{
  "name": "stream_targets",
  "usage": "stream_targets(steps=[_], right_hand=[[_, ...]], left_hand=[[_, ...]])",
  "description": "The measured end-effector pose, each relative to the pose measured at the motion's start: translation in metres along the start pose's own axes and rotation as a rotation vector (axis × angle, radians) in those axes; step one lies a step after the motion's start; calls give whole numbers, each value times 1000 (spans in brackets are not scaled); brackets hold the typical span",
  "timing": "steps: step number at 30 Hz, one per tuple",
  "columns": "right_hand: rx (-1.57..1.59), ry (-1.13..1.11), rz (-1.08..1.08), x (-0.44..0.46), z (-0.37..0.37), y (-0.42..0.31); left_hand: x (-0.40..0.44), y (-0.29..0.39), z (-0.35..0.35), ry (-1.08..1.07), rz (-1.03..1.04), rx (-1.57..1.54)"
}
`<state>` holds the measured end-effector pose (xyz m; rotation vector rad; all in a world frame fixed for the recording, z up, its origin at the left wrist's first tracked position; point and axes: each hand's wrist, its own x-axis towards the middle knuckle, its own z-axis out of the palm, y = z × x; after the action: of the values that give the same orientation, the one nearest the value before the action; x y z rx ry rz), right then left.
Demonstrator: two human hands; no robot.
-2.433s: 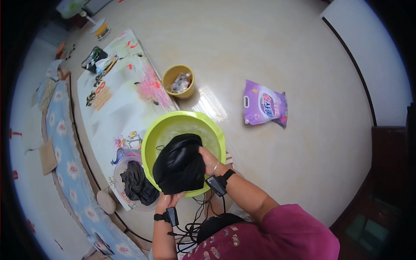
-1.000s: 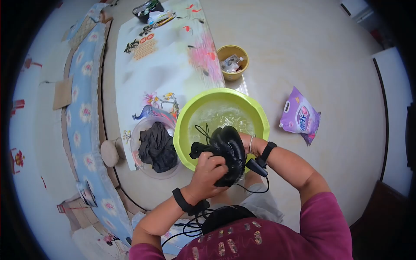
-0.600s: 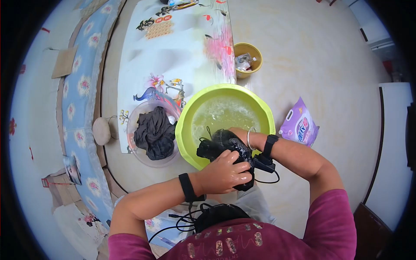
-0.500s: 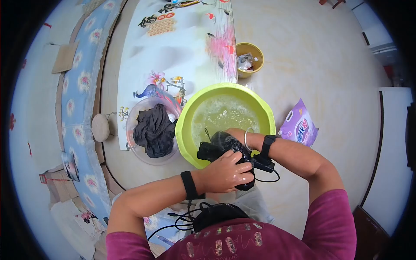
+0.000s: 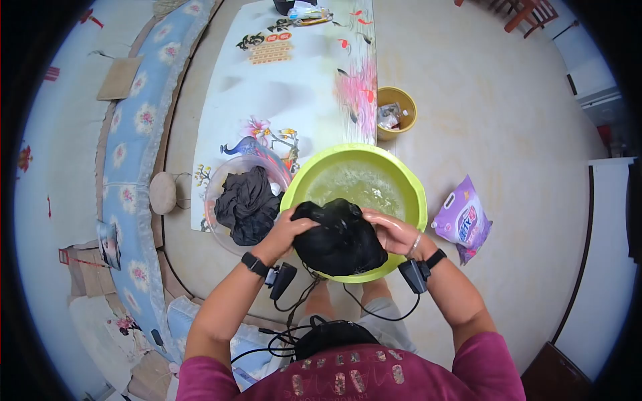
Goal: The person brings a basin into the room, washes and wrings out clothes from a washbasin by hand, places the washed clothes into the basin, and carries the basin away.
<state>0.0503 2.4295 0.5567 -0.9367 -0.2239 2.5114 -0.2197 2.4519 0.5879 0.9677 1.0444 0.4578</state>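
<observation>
A wet black cloth garment hangs bunched between my two hands, above the near side of a lime-green basin. My left hand grips its left edge, with the thumb lying over the top. On the other side my right hand pinches the upper right edge; some of its fingers are hidden behind the cloth. Foamy, cloudy water shows in the basin beyond the garment. Which kind of garment it is, I cannot tell.
Left of the green basin, a clear tub holds dark clothes. A purple detergent bag lies on the floor at right. A yellow waste bin stands beside the patterned table. Cables hang from my wrist devices.
My hands have moved apart to opposite sides of the black garment, which is now spread wider between them. Before, both hands were close together, squeezing it at the basin's near edge.
</observation>
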Motion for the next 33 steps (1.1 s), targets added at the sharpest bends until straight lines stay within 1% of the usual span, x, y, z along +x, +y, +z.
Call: stream_targets(steps=[1, 2, 3, 5, 6, 7, 9, 10, 11, 13, 14, 15, 16, 17, 19, 20, 21, 23, 24, 25, 27, 29, 30, 31, 32, 33], right_hand=[[102, -61, -181, -7, -3, 3], [111, -181, -164, -16, -7, 2], [100, -186, -166, -18, -4, 6], [100, -199, -428, -22, 4, 17], [-43, -117, -477, -20, 6, 21], [-55, -123, -476, -17, 3, 26], [-48, -11, -555, -8, -1, 36], [21, 23, -576, -3, 0, 41], [13, 17, -567, -3, 9, 39], [314, -171, -574, -5, 30, 31], [388, -169, -570, -3, 33, 31], [381, -177, -562, -3, 35, 31], [390, -102, -556, -5, 38, 30], [400, -21, -546, -8, 39, 30], [389, -15, -482, -17, 31, 33], [377, -17, -434, -19, 28, 32], [367, -16, -427, -21, 33, 28], [157, 64, -466, -24, 43, 19], [150, 65, -459, -23, 42, 18], [122, 54, -419, -23, 39, 17], [87, 43, -371, -25, 38, 14], [39, 226, -261, -29, 40, 13], [34, 228, -254, -27, 35, 14], [-18, 146, -238, -21, 27, 15], [-69, 65, -220, -18, 22, 15], [-70, 69, -212, -23, 35, 10]], left_hand=[[-7, -2, -3, 37, -43, -259], [-14, -4, -4, 72, -85, -518], [-18, -9, -3, 74, -73, -517], [-24, -21, -1, 127, -65, -862], [-25, -18, 5, 137, -75, -891], [-25, -14, 11, 138, -62, -895], [-31, 3, 28, 172, -122, -1038], [-33, 7, 36, 178, -111, -1046], [-37, 10, 43, 155, -126, -1059], [-40, 10, 54, 138, -130, -1078], [-42, 10, 59, 137, -112, -1061], [-43, 10, 60, 135, -94, -1043], [-45, 7, 60, 153, -7, -1005], [-47, 11, 61, 162, -2, -1015], [-52, 29, 67, 258, 92, -679], [-53, 36, 70, 281, 113, -619], [-57, 44, 73, 286, 119, -629], [-64, 54, 77, 276, 243, -145], [-65, 54, 79, 257, 291, -95], [-65, 54, 81, 261, 294, -103], [-66, 54, 85, 276, 426, 140], [-65, 58, 88, 254, 418, 136], [-64, 59, 89, 238, 430, 218], [-64, 60, 89, 220, 442, 301], [-64, 62, 88, 223, 440, 294], [-65, 65, 88, 178, 452, 302]])
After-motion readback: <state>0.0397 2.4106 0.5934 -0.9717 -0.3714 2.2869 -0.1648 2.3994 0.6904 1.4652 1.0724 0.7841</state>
